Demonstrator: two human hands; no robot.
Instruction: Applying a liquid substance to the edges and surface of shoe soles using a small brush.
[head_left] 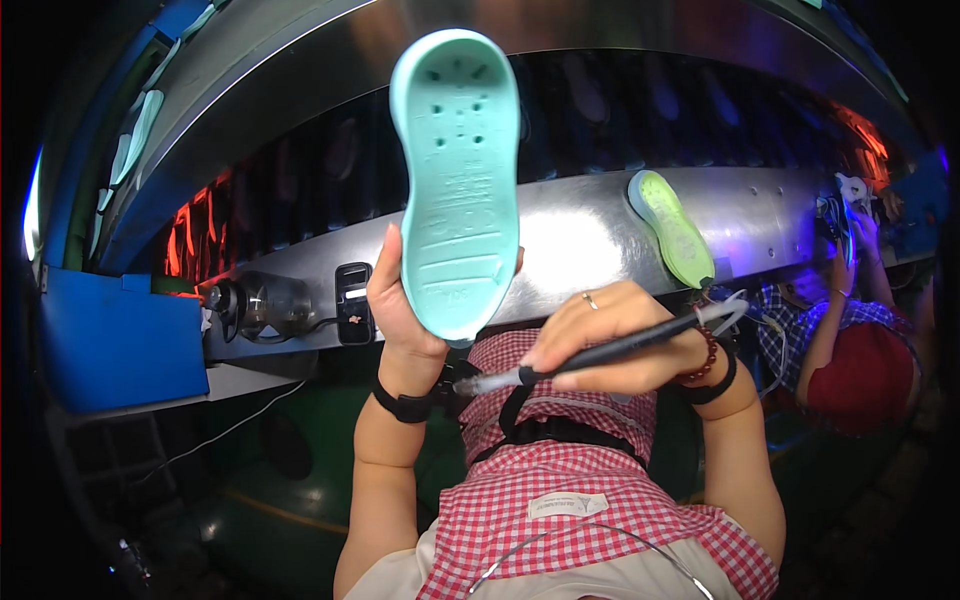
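My left hand grips a long pale teal shoe sole by its near end, the thumb along its left edge. The sole is tilted up with its recessed face toward me, showing several small holes near the far end and moulded lines. My right hand is closed around a black-handled brush-like tool with a clear tube at its back end. The tool's pale tip points left, below the sole's near end and apart from it. Behind my right hand, a yellow-green sole lies on the metal ledge.
The shiny metal ledge runs across in front of me. Beyond it is a dark conveyor with soles, glowing orange at both ends. A clear jug and a black tray-like object stand left, beside a blue box. Another person works at right.
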